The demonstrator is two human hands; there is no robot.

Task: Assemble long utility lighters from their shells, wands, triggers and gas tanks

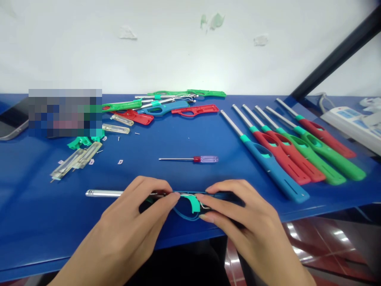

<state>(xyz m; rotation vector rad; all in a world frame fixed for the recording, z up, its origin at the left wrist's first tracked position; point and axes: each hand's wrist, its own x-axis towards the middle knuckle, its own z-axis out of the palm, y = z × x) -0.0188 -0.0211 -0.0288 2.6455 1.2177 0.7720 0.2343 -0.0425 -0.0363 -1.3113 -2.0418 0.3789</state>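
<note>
A blue lighter shell (187, 216) lies near the table's front edge, with a silver tube (104, 193) reaching out to the left. A teal trigger piece (195, 203) sits in the shell's loop, and a thin white wire shows beside it. My left hand (138, 218) is closed on the shell near the inner end of the tube. My right hand (244, 214) pinches the shell and the trigger from the right. The palms hide much of the shell. Beyond both hands lies a screwdriver (205, 159) with a clear purple handle.
Several whole lighters (279, 174) in blue, red and green lie at the right on the blue table (166, 139). Open shells (195, 111) and tubes lie at the back. Clear tanks (89, 155) and small teal parts (79, 142) are at the left. A white power strip (351, 123) stands far right.
</note>
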